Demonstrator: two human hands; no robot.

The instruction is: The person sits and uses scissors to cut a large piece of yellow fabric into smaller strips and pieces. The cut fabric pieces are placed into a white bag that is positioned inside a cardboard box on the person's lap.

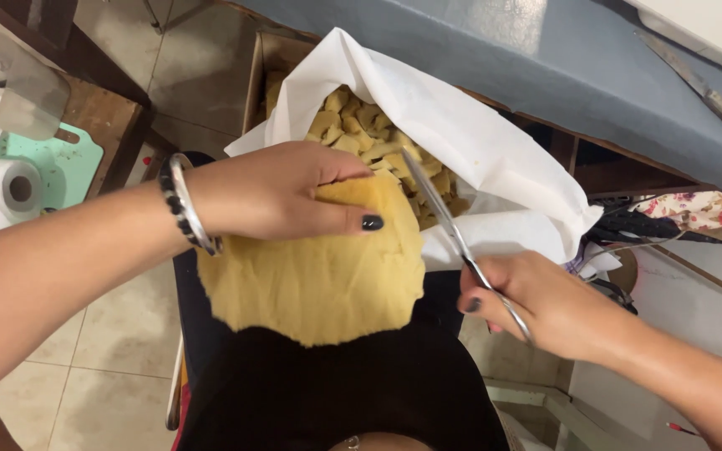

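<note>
My left hand grips the top edge of a thick yellow foam sheet that hangs over my lap. Dark nail polish shows on the thumb, and bracelets circle the wrist. My right hand holds metal scissors by the handles. Their blades point up and away, along the sheet's right edge. Just behind the sheet, a white cloth bag lies open with several small cut foam pieces inside.
A cardboard box stands behind the bag. A grey-blue table runs across the top, with a knife on it. A paper roll and a turquoise mat lie on a wooden surface at left. Cables and flowered fabric lie at right.
</note>
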